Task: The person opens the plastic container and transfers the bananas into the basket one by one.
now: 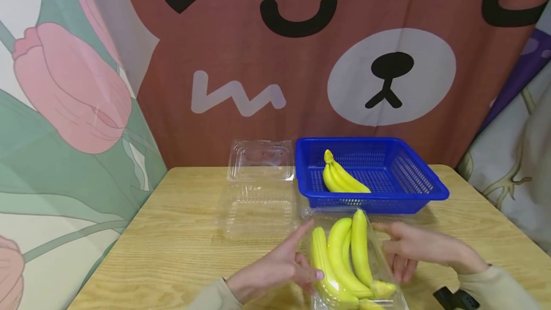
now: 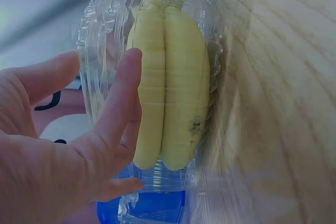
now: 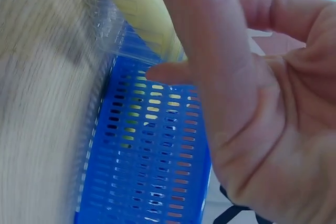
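A clear plastic clamshell box (image 1: pixel 384 264) with several yellow bananas (image 1: pixel 344 257) in it lies at the front of the table, between both hands. My left hand (image 1: pixel 280 268) is at its left side, index finger stretched along the edge and thumb over the near part. In the left wrist view, the straight fingers (image 2: pixel 123 93) lie along the wall, over two bananas seen through the plastic. On the far side, my right hand (image 1: pixel 419 250) points its index finger at the box's right edge, other fingers loosely bent. Neither hand grips the box.
A blue basket (image 1: pixel 370 196) stands behind the box, holding a bunch of bananas (image 1: pixel 340 176). To its left is another clear clamshell box (image 1: pixel 258 214), its lid (image 1: pixel 261 161) raised. A patterned curtain (image 1: pixel 241 61) hangs behind the wooden table (image 1: pixel 172 252).
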Motion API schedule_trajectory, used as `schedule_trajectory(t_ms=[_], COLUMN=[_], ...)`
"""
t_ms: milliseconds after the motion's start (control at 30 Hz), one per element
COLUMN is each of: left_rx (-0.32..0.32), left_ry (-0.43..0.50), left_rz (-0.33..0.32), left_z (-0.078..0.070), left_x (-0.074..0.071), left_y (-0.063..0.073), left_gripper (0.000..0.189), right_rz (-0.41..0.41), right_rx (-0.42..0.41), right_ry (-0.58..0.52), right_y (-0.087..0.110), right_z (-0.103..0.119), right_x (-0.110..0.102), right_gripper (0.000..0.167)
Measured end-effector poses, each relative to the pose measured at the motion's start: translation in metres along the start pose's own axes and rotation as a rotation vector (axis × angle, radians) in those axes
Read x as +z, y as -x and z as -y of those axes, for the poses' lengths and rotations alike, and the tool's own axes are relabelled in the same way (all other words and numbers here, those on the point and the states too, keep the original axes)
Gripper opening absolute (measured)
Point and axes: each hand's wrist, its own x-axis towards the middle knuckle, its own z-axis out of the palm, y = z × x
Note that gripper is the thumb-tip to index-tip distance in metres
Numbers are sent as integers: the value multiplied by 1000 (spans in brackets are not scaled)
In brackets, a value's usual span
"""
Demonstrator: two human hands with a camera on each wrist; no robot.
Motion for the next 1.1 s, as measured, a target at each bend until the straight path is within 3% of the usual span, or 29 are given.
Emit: schedule_trajectory(t_ms=[233, 300, 433, 500, 600, 833, 967, 1100], left_rx=[-11, -11, -24, -25, -21, -19, -14, 0], left_ry=[-64, -92, -165, -194, -197, -132, -132, -154], left_rz=[-18, -35, -86, -108, -121, -63, -55, -56], left_z=[-1, -1, -2, -2, 0, 8, 9, 13], left_x=[-2, -5, -13, -18, -22, -22, -20, -18], left_y=[1, -1, -4, -6, -7, -11, -12, -12], left_gripper=[96, 91, 76, 70, 70, 97, 98, 101], right_rz=[-98, -174, -373, -436, -398, -154, -172, -270], right_rx=[-25, -54, -80, -104, -127, -114, -153, -238], right_ry=[120, 252, 627, 748, 772, 794, 875, 988], right_y=[2, 3, 7, 10, 12, 4, -2, -7], right_z=[4, 7, 23, 33, 46, 48, 40, 32], right_x=[4, 5, 14, 25, 49, 95, 108, 117], right_gripper=[58, 49, 44, 52, 57, 84, 94, 97])
